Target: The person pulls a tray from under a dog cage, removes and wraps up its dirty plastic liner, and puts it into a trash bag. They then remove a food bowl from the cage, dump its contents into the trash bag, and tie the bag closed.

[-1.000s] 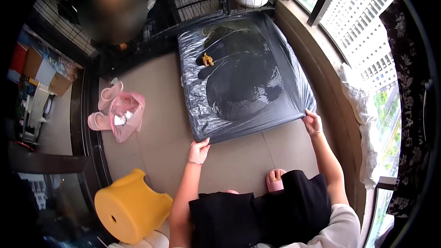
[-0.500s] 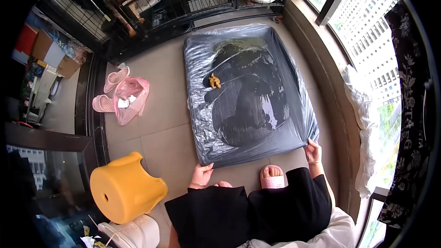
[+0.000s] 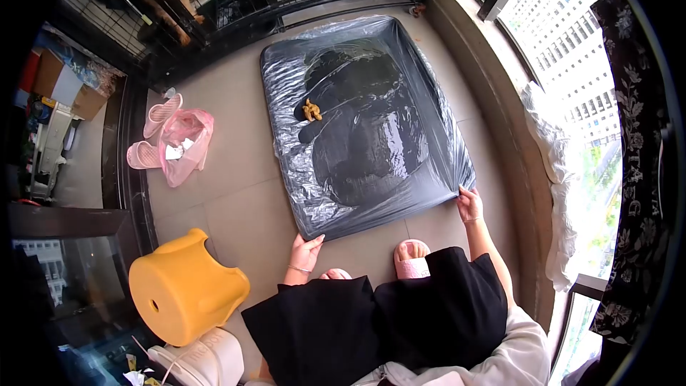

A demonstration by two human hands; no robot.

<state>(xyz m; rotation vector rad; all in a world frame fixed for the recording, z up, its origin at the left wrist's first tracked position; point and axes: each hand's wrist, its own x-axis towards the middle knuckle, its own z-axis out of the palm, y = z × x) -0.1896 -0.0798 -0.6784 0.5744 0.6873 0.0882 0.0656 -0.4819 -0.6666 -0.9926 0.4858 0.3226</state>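
Indoors, beside a window wall (image 3: 493, 129), grey floor tiles (image 3: 246, 207) under a plastic-covered tray (image 3: 371, 129), both hands pinching its near corners.

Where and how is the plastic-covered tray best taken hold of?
Probably by both near corners of the tray, two-handed, from the near side: it is broad and flat, and the brown lump and wet patch lie inward from there.

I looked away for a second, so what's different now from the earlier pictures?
The plastic-covered tray has come away from the black cage, toward the person; floor now shows between them. Nothing was newly grasped or released: the left hand and right hand still hold its near corners. The brown lump remains on it; the pink bag and yellow stool stayed put.
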